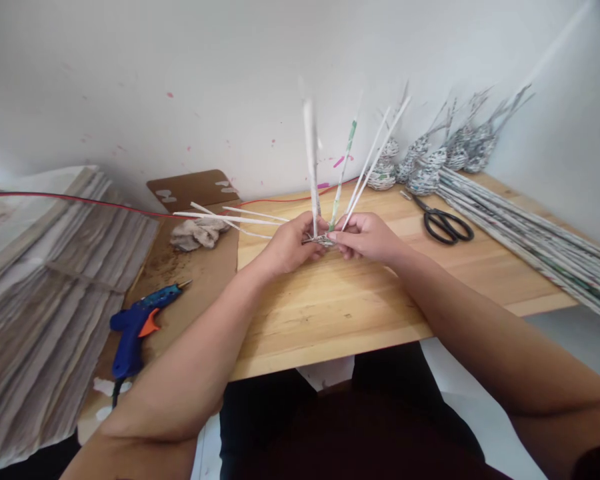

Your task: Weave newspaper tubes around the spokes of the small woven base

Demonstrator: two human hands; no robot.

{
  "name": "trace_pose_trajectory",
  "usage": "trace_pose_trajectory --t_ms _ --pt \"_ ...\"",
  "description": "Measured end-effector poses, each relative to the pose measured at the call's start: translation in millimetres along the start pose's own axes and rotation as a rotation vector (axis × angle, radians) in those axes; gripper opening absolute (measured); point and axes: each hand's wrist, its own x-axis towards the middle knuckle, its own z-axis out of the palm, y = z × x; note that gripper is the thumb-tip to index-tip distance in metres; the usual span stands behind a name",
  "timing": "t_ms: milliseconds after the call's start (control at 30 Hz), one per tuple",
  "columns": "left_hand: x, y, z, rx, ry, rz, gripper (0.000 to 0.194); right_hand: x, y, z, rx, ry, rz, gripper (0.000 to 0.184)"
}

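Observation:
A small woven piece of rolled paper sticks (323,239) is held between both hands above the wooden table (340,307). Several long paper sticks fan out from it, some pointing up and some lying to the left. My left hand (291,245) is closed on its left side. My right hand (365,239) is closed on its right side, fingertips pinching the woven centre. One upright stick (310,153) is blurred.
Black scissors (446,223) lie at the right. A bundle of rolled paper sticks (530,240) lies along the right edge. Several small woven pieces (425,167) stand by the wall. A blue glue gun (137,327) and a crumpled rag (197,233) rest on cardboard at the left, beside stacked paper (35,287).

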Motion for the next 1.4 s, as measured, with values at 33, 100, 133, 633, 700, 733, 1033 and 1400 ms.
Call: trace_pose_trajectory --t_ms 33,100,133,633,700,733,1033,1400 --pt "-1 1 -0.3 0.038 -0.004 -0.004 0.030 0 0 0 -0.002 -0.014 -0.016 0.015" --pt "-2 2 -0.1 0.129 0.017 -0.014 0.028 1 0 -1 -0.012 -0.047 -0.037 0.018" --pt "-2 3 0.3 0.167 0.029 -0.019 0.028 1 1 -1 -0.016 -0.057 -0.044 0.019" --pt "-1 3 3.1 0.256 0.104 0.105 0.039 4 11 -5 0.012 -0.123 0.038 0.038" --pt "-1 3 1.7 0.380 0.113 0.198 0.042 5 12 -6 0.021 -0.121 0.024 0.040" --pt "-1 4 0.8 0.437 0.128 0.256 0.044 6 12 -7 0.036 -0.116 0.013 0.041" --pt "-13 27 -4.3 0.601 0.477 0.524 0.017 8 8 -25 0.435 -0.092 0.084 0.048" --pt "2 13 0.2 -0.371 0.294 -0.005 0.048 5 5 -27 0.563 -0.249 0.073 0.045"
